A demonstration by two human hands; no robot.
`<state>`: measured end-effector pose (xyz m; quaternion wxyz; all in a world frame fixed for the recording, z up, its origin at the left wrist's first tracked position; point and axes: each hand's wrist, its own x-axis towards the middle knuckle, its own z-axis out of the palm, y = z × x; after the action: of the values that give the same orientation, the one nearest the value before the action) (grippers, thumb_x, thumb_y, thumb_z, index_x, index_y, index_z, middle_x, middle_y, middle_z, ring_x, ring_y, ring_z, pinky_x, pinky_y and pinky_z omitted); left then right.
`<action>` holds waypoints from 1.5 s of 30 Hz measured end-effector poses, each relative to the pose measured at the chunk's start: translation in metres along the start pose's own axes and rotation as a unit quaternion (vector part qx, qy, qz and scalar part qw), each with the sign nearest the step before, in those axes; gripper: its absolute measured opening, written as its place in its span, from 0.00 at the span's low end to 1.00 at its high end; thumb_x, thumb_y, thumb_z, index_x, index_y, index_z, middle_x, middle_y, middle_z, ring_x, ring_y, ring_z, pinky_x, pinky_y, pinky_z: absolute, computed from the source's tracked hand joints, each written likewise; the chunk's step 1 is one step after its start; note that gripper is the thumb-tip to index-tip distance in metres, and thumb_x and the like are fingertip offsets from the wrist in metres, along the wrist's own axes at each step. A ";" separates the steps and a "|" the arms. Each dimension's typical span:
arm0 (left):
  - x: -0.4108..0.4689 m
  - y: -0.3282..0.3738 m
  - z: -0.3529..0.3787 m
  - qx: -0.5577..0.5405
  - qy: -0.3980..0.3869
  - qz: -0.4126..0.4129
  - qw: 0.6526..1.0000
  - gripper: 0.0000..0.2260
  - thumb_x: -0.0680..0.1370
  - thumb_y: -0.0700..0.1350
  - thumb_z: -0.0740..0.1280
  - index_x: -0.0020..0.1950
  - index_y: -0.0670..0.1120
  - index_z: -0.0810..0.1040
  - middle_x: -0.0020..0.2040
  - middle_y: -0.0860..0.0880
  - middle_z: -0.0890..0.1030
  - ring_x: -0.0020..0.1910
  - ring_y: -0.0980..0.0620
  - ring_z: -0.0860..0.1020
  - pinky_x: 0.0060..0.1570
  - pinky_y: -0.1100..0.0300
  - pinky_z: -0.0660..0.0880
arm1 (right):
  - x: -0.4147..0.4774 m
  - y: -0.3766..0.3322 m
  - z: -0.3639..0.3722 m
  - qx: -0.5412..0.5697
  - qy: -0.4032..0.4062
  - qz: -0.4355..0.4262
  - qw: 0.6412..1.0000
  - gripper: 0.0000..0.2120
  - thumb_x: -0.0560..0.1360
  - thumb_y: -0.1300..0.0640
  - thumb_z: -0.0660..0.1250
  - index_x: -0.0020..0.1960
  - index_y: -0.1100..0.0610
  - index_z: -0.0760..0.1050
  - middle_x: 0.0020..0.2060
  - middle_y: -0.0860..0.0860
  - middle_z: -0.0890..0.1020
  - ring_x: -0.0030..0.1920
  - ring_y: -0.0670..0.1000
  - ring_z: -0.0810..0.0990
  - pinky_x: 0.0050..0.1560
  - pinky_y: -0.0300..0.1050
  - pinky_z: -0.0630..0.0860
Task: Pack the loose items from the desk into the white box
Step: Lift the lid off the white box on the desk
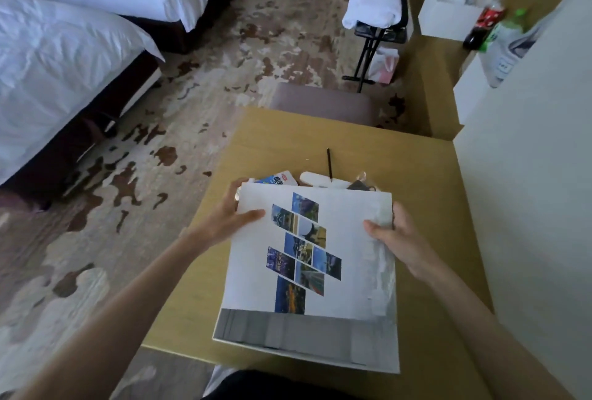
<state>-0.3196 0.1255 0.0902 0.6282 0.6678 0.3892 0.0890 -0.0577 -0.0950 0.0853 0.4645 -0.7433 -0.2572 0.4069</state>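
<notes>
1. On the desk, near edge: white box, lid shut.
2. Left hand and right hand fingers grip its sides.
3. Just beyond it: pen, blue packet, other small items unpacked; packing looks barely started.

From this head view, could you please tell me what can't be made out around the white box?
- Box interior: covered by the white box lid, held by left hand and right hand.
- Blue packet, white object and dark item: mostly hidden behind the lid's far edge.
- Pen: too small for detail.
</notes>
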 end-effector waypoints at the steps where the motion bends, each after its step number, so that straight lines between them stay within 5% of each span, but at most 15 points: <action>1: 0.003 -0.005 -0.001 0.020 -0.024 0.005 0.999 0.29 0.74 0.44 0.71 0.66 0.60 0.58 0.49 0.48 0.81 0.40 0.50 0.84 0.28 0.54 0.80 | -0.005 -0.001 -0.001 -0.039 0.003 -0.005 0.999 0.25 0.71 0.52 0.74 0.62 0.46 0.65 0.53 0.42 0.80 0.48 0.41 0.82 0.38 0.36 0.79; 5: 0.005 -0.012 -0.002 0.140 -0.079 0.025 0.987 0.26 0.73 0.49 0.71 0.60 0.67 0.57 0.53 0.46 0.80 0.46 0.46 0.83 0.30 0.49 0.81 | -0.028 0.002 0.001 -0.245 0.021 -0.043 0.968 0.45 0.69 0.50 0.74 0.72 0.32 0.47 0.72 0.45 0.65 0.66 0.47 0.70 0.59 0.55 0.74; 7: 0.002 -0.016 0.004 0.189 -0.092 0.025 0.977 0.26 0.74 0.51 0.70 0.62 0.64 0.55 0.51 0.45 0.80 0.43 0.46 0.83 0.32 0.50 0.82 | -0.039 0.005 0.004 -0.303 0.019 -0.055 0.951 0.43 0.69 0.49 0.70 0.74 0.34 0.48 0.68 0.59 0.72 0.64 0.58 0.75 0.57 0.60 0.75; 10: -0.003 -0.022 0.011 0.234 -0.098 0.026 0.967 0.25 0.75 0.53 0.67 0.62 0.61 0.53 0.48 0.46 0.80 0.41 0.47 0.82 0.36 0.49 0.82 | -0.050 0.014 0.005 -0.344 0.009 -0.059 0.937 0.34 0.70 0.51 0.67 0.74 0.41 0.59 0.52 0.62 0.78 0.50 0.61 0.78 0.50 0.53 0.77; 14: -0.013 -0.027 0.013 0.334 -0.067 0.069 0.938 0.25 0.75 0.57 0.66 0.63 0.58 0.53 0.41 0.54 0.76 0.35 0.56 0.78 0.30 0.66 0.72 | -0.057 0.024 0.010 -0.386 0.014 -0.050 0.921 0.32 0.74 0.50 0.66 0.74 0.38 0.56 0.53 0.52 0.74 0.49 0.50 0.74 0.47 0.47 0.72; 17: -0.022 -0.030 0.012 0.431 -0.058 0.109 0.894 0.25 0.75 0.60 0.64 0.64 0.57 0.53 0.44 0.50 0.78 0.40 0.49 0.79 0.36 0.59 0.75 | -0.061 0.028 0.015 -0.397 0.036 -0.054 0.916 0.26 0.79 0.46 0.59 0.74 0.37 0.54 0.53 0.48 0.68 0.46 0.46 0.73 0.45 0.43 0.70; 21: -0.026 -0.031 0.010 0.579 -0.015 0.184 0.794 0.22 0.77 0.62 0.57 0.66 0.53 0.59 0.50 0.46 0.81 0.47 0.47 0.78 0.37 0.55 0.72 | -0.061 0.031 0.029 -0.420 0.058 -0.059 0.904 0.21 0.82 0.45 0.48 0.74 0.42 0.60 0.49 0.48 0.66 0.42 0.43 0.72 0.36 0.36 0.67; 24: -0.025 -0.028 0.008 0.583 -0.005 0.218 0.783 0.20 0.78 0.59 0.59 0.66 0.51 0.66 0.56 0.46 0.78 0.55 0.47 0.74 0.47 0.53 0.74 | -0.058 0.031 0.032 -0.509 0.084 -0.085 0.853 0.21 0.82 0.46 0.45 0.72 0.47 0.64 0.55 0.51 0.70 0.49 0.47 0.71 0.45 0.43 0.71; 26: -0.021 -0.025 0.008 0.618 0.021 0.249 0.746 0.19 0.77 0.58 0.61 0.64 0.49 0.71 0.57 0.45 0.75 0.56 0.46 0.73 0.52 0.51 0.73 | -0.054 0.032 0.030 -0.584 0.106 -0.130 0.794 0.21 0.82 0.47 0.46 0.70 0.49 0.67 0.58 0.52 0.74 0.56 0.52 0.69 0.54 0.50 0.71; 28: -0.018 -0.025 0.011 0.654 0.020 0.262 0.710 0.19 0.77 0.56 0.61 0.63 0.47 0.71 0.59 0.45 0.73 0.58 0.46 0.71 0.55 0.51 0.72 | -0.049 0.034 0.034 -0.606 0.080 -0.154 0.776 0.20 0.82 0.48 0.48 0.70 0.51 0.69 0.61 0.52 0.75 0.61 0.53 0.68 0.59 0.52 0.69; 37: -0.016 -0.044 0.058 0.622 -0.077 0.238 0.742 0.20 0.77 0.54 0.63 0.68 0.51 0.67 0.65 0.48 0.74 0.63 0.50 0.73 0.61 0.52 0.73 | -0.034 0.060 0.062 -0.585 -0.044 -0.193 0.786 0.19 0.80 0.50 0.58 0.70 0.52 0.69 0.67 0.55 0.72 0.66 0.56 0.71 0.66 0.53 0.67; 42: 0.001 -0.062 0.091 0.683 -0.171 0.112 0.701 0.32 0.73 0.56 0.68 0.73 0.57 0.57 0.77 0.45 0.55 0.75 0.42 0.58 0.67 0.41 0.67 | -0.023 0.074 0.065 -0.631 -0.149 -0.128 0.750 0.26 0.78 0.48 0.61 0.74 0.50 0.60 0.73 0.56 0.59 0.72 0.59 0.58 0.65 0.61 0.69; 45: 0.005 -0.063 0.092 0.687 -0.193 0.090 0.695 0.29 0.72 0.54 0.70 0.71 0.60 0.62 0.77 0.46 0.57 0.74 0.43 0.60 0.65 0.43 0.69 | -0.021 0.074 0.058 -0.620 -0.150 -0.156 0.754 0.24 0.78 0.49 0.61 0.72 0.51 0.64 0.70 0.56 0.65 0.68 0.57 0.65 0.62 0.57 0.71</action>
<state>-0.2854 0.0519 0.0132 0.0453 0.9478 0.1502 -0.2777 -0.1175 -0.1161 0.0126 -0.0857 -0.7474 -0.6319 0.1864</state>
